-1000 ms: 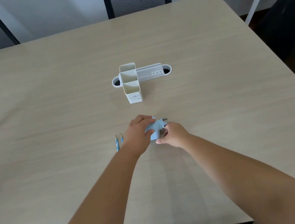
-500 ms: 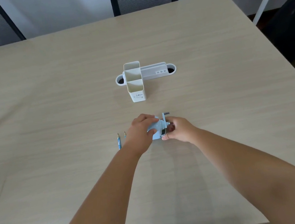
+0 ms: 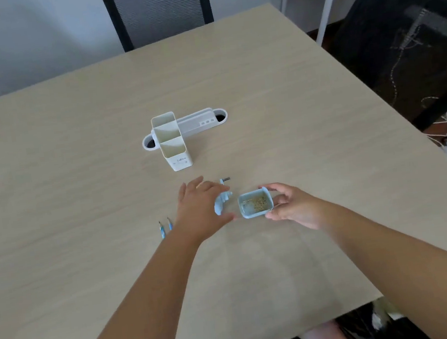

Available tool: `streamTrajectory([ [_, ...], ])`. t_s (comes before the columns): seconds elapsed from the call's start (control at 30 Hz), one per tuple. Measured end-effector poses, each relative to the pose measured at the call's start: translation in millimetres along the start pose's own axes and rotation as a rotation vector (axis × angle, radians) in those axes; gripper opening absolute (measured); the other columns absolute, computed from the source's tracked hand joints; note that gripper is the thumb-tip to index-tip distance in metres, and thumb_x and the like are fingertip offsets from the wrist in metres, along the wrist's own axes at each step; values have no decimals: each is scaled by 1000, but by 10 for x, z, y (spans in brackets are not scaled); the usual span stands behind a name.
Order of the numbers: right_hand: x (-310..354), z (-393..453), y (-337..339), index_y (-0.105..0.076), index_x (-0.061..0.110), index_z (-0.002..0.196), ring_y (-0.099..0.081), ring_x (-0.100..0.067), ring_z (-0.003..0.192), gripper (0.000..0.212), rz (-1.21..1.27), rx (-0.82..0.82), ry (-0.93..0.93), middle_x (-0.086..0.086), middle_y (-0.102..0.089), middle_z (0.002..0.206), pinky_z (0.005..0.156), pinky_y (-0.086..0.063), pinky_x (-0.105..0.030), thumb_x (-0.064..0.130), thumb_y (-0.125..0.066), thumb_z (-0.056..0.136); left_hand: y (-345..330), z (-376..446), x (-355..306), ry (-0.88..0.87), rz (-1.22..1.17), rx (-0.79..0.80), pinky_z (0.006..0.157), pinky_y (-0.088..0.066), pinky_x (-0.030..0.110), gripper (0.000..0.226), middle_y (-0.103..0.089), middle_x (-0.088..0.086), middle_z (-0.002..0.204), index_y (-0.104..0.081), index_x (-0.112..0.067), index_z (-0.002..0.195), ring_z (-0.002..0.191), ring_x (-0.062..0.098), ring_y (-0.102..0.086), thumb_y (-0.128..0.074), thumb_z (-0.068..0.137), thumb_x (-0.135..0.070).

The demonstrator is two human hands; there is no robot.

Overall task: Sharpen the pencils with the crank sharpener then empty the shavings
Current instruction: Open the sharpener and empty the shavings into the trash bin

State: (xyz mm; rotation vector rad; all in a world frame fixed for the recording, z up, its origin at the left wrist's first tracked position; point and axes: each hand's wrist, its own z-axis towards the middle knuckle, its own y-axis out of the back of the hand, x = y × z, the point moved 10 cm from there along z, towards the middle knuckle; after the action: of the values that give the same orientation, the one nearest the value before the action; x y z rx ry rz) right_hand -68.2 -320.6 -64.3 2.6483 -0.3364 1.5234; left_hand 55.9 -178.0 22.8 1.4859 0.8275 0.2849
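Both bare arms reach forward. The left hand (image 3: 200, 208) sits on top of the blue sharpener (image 3: 222, 203), fingers and thumb curled round it. The right hand (image 3: 291, 203) is just to the right of the blue sharpener, palm turned in, pinching the little tray (image 3: 252, 216) between thumb and fingertips

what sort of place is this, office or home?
Probably an office or meeting room: a large wood-grain table with a cable-port strip set in it, a mesh-backed chair across it, and a white desk organizer.
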Motion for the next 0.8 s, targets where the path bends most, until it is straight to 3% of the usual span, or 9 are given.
streamTrajectory([
  [0.1, -27, -305, 2, -50, 30, 127, -67, -26, 97, 64, 140, -2, -17, -14, -67, 109, 95, -50, -36, -3, -69, 75, -104, -13, -398, -76, 57, 81, 114, 9, 55, 74, -56, -20, 130, -49, -45, 128, 143, 13, -13, -70, 61, -70],
  [0.23, -161, -703, 167, -52, 33, 126, -66, -28, 106, 64, 270, -105, -17, -13, -65, 119, 101, -48, -38, 0, -70, 74, -242, 29, -869, -209, 26, 123, 113, 10, 54, 70, -58, -23, 128, -53, -45, 125, 142, 10, -17, -68, 61, -72],
  [0.33, -369, -1058, 347, -52, 31, 128, -67, -23, 101, 56, 445, -189, -8, -9, -67, 115, 94, -53, -30, 4, -68, 81, -389, 45, -1254, -335, 8, 158, 113, 8, 55, 68, -59, -22, 127, -53, -44, 125, 140, 12, -20, -72, 64, -65],
  [0.47, -726, -1619, 693, -61, 29, 120, -59, -27, 103, 40, 662, -427, 50, -13, -63, 117, 93, -53, -34, 6, -61, 87, -643, 6, -1942, -529, -28, 212, 116, 0, 51, 67, -56, -23, 130, -49, -42, 130, 140, 12, -23, -74, 69, -55],
  [0.63, -1274, -2391, 1119, -58, 22, 126, -62, -29, 101, 47, 818, -707, 133, -14, -66, 109, 91, -55, -36, 3, -64, 83, -1095, -172, -2888, -750, -113, 322, 109, -34, 34, 67, -53, -4, 139, -42, -34, 139, 132, 16, -42, -70, 80, -45],
  [0.8, -1787, -3144, 1626, -51, 15, 130, -68, -12, 87, 47, 872, -1009, 140, 0, -71, 97, 83, -55, -25, -1, -57, 87, -1530, -329, -3599, -822, -110, 364, 104, -37, 30, 58, -53, -2, 139, -44, -26, 140, 128, 17, -48, -62, 88, -41],
])
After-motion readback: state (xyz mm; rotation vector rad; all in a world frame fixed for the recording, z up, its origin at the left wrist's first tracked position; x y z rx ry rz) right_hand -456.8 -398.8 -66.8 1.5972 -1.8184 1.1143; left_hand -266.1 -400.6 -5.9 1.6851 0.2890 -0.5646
